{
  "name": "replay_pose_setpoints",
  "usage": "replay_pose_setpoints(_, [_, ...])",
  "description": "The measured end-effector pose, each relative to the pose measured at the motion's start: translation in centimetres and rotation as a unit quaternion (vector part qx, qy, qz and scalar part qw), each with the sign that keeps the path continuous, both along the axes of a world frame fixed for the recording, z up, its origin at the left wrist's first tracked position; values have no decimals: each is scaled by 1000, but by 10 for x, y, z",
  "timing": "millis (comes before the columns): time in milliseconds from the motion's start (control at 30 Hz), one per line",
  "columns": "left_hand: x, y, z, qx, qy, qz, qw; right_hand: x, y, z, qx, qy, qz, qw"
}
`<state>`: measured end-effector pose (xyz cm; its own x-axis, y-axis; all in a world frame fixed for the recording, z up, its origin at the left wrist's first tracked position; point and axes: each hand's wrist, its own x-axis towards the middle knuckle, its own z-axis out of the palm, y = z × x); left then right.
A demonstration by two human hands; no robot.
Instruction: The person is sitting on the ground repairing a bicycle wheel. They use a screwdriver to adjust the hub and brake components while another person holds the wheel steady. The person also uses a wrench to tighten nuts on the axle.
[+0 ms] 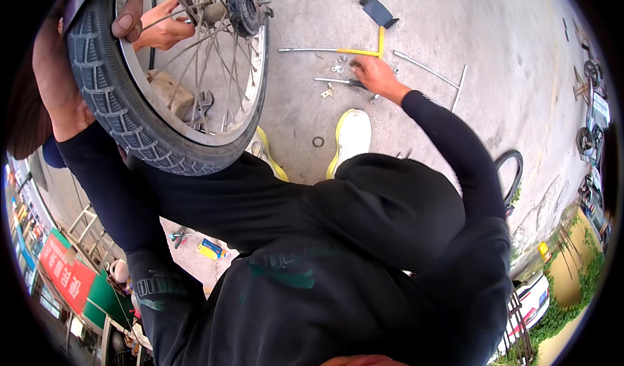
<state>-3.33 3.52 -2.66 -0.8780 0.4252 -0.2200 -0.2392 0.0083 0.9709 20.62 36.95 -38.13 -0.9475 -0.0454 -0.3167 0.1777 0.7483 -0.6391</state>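
A person in a black long-sleeved top crouches over a grey concrete floor, steadying a spoked bicycle wheel with a black knobbly rubber tyre and bright metal rim that stands tilted at the upper left, just in front of the knees. The left hand reaches in among the thin wire spokes beside the dark hub, its grip curled loosely around one or more spokes; a second hand at the wheel's top edge, thumb over the tyre, appears to belong to someone else. The wheel looks fairly light but awkward and springy at the spokes, which would bend if pulled hard; the stiff rim and grippy tyre seem the surer places to hold it. The right hand stretches out to the floor, its grip closed down upon a slim metal-shafted screwdriver with a dark handle that lies among scattered small nuts and washers; whether the fingers actually clamp the handle cannot be told. The tool should be rigid, light and easy to lift by its handle. Nearby lie a yellow T-shaped wrench with a long steel shaft, thin steel rods and a dark flat block; white-and-yellow shoes sit below.
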Motion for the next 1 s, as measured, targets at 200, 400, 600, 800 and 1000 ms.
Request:
replay_pose_setpoints(200, [1,10,4,60,-66,-99,991,18,-55,-58,93,75,-136,983])
replay_pose_setpoints(400, [-2,7,2,123,-75,-109,984,-3,-67,-36,153,13,-132,979])
replay_pose_setpoints(600, [8,5,5,77,-73,-89,990,-4,-65,-35,161,-6,-117,980])
replay_pose_setpoints(800, [4,12,-1,68,-47,-92,992,-54,-73,28,-228,94,-301,921])
replay_pose_setpoints(1000, [1,8,-6,90,-57,-118,987,-145,-119,136,-518,60,-344,781])
